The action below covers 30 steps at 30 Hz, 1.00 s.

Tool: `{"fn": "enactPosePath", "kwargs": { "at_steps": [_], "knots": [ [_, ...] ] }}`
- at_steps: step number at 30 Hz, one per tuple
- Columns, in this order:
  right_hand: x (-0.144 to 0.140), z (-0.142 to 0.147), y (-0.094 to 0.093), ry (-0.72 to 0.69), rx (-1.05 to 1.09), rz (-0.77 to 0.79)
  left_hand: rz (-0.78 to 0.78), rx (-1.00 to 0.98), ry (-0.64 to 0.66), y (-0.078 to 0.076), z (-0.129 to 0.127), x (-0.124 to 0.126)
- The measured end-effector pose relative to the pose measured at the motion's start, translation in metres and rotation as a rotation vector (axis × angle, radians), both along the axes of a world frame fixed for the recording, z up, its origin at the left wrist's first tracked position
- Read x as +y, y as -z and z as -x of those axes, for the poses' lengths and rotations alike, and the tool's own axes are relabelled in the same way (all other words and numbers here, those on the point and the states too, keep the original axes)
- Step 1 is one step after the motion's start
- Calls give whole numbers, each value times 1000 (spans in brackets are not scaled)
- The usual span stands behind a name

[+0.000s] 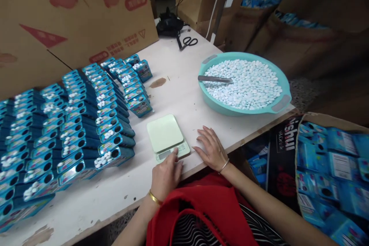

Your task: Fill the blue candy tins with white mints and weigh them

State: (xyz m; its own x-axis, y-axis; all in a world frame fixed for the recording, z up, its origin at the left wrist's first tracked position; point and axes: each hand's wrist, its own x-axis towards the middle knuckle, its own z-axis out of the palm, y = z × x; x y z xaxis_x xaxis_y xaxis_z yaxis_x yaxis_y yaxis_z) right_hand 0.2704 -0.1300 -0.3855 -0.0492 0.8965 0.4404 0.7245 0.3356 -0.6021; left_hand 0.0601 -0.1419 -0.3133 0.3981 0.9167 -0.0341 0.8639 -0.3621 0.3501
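Observation:
A digital kitchen scale (pixel 165 132) with a pale square platform lies on the table in front of me, nothing on its platform. My left hand (pixel 167 173) is at its front edge, one finger touching the panel beside the display, the other fingers curled with nothing visible in them. To the right of the scale, my right hand (pixel 211 149) rests on the table, fingers spread, holding nothing. Beyond it stands a turquoise basin (pixel 239 111) full of small white candies (pixel 248 80). A metal-looking utensil handle (pixel 211 78) sticks out of the candies; its other end is buried.
Rows of small blue packs (pixel 115 155) with round holes fill the table's left, many with white candies on top. A large cardboard box (pixel 86 15) stands behind them. Black scissors (pixel 188 42) lie at the back. At right, an open carton (pixel 302 117) holds blue packs.

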Motion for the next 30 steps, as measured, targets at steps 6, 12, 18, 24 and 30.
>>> {"fn": "enactPosePath", "kwargs": {
  "at_steps": [6, 12, 18, 24, 30],
  "knots": [
    [0, 0, 4, 14, -25, -48, -37, -137, 120, 2, 13, -7],
    [0, 0, 9, 11, -35, -84, -169, -343, 4, 0, 71, -36],
    [0, -1, 10, 16, -75, -75, -259, -466, -182, 17, 111, -47],
    [-1, 3, 10, 25, -133, -86, -342, -555, -166, 26, 111, -49],
    [-1, 6, 15, 21, -139, -77, -376, -487, -100, 31, 112, -51]
  ]
}}
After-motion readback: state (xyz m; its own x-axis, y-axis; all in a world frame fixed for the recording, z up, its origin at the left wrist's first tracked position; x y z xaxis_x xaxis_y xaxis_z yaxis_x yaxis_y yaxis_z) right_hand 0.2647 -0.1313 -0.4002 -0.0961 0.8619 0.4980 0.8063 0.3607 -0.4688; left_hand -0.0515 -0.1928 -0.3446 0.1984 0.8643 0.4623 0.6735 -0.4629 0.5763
